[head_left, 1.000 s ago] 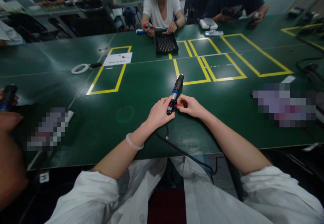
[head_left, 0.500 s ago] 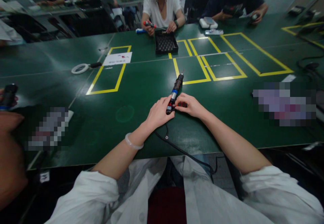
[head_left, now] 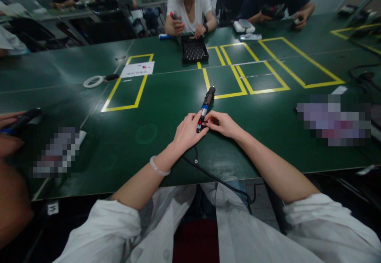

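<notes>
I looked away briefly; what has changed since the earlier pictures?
Opposite, the red and black screwdriver rose. At far left, a dark tool tipped rightward. No grip visibly changed. The wearer's left hand stays on the blue-banded tool, the right hand at its near end.

A workshop: yellow tape rectangles (head_left: 120, 108) mark the green surface (head_left: 119, 144), with an electric screwdriver (head_left: 210, 95) near and seated people (head_left: 180, 7) handling tools (head_left: 273, 12) along the far side.
</notes>
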### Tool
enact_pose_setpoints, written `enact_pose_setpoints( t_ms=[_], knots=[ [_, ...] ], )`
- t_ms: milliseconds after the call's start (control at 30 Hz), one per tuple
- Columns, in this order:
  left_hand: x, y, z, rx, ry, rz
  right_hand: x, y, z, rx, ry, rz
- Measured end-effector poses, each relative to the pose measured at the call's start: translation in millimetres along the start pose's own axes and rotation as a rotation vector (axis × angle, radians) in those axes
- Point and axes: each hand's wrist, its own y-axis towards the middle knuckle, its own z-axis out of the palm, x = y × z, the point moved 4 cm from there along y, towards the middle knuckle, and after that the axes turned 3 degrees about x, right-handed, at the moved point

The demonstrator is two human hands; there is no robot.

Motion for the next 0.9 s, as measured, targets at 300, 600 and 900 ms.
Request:
enact_pose_setpoints(
  t_ms=[300, 600, 900],
  knots=[
    [-5, 3, -1.3, -0.018, 0.096, -0.037, -10, 1, -1, -0.001, 0.051, 0.101],
    [-2, 2, -1.3, -0.008, 0.102, -0.024, -10, 1, -10, -0.085, 0.015, 0.123],
    [23, 0, -11.1, 0.046, 0.131, -0.028, -19, 0, -9, -0.112, 0.028, 0.145]
  ],
)
